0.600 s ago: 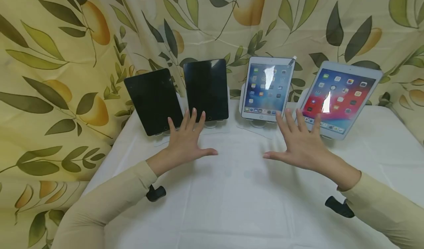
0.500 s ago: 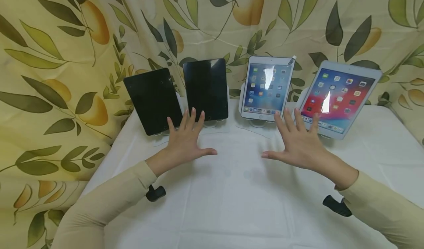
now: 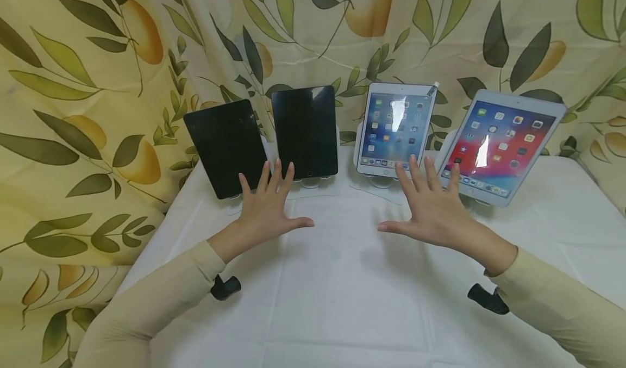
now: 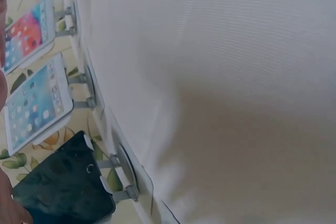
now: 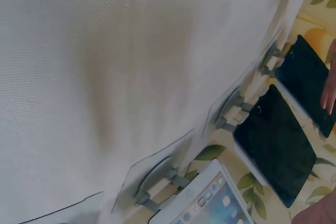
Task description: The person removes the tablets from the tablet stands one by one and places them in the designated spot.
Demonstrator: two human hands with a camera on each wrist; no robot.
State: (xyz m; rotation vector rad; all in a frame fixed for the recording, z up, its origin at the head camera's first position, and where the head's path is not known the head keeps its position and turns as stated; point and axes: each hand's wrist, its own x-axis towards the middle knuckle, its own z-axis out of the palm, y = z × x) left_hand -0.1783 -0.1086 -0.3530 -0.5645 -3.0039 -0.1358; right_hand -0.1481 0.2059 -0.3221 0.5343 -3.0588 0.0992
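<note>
Both my hands had drifted slightly toward my left and forward since the earlier frames, the fingertips now overlapping the lower edges of the tablets.

My left hand was spread flat, palm down, fingers wide and holding nothing. Its fingertips lay between the two dark-screened black tablets: the left-hand black tablet and the second black tablet, both propped upright on small stands. Whether the fingers touched the glass, I could not tell.

My right hand was likewise splayed and empty. Its fingertips pointed up at the white-framed tablet with the lit blue home screen, reaching its bottom edge, with the larger white tablet showing a red and blue screen just beside on my right.

All four tablets stood in a row at the far side of the white-clothed surface, long axes upright, tilted back. Each hand was nearer its own pair.
</note>
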